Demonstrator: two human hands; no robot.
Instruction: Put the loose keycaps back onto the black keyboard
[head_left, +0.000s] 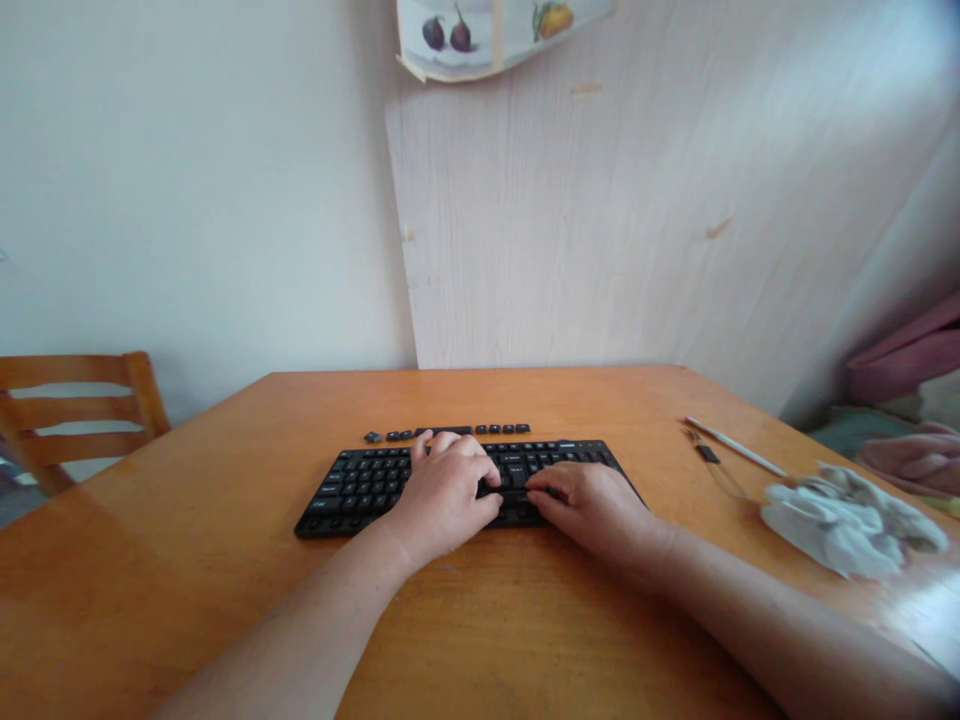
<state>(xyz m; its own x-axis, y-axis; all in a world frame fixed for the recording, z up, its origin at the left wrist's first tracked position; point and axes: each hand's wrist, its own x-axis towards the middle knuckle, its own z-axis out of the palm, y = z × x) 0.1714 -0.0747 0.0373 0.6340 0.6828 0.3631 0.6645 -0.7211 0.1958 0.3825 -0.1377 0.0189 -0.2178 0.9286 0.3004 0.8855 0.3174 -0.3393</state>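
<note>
A black keyboard lies flat in the middle of an orange wooden table. My left hand rests on its middle, fingers curled over the far edge and thumb pressed on the keys. My right hand lies on the right half with its fingers pressed together, pointing left toward my left thumb. What the fingertips pinch is hidden. A row of loose black keycaps lies on the table just behind the keyboard.
A crumpled white cloth lies at the right edge, with a thin white stick and a small black piece beside it. A wooden chair stands at the left. A pale board leans against the wall behind the table.
</note>
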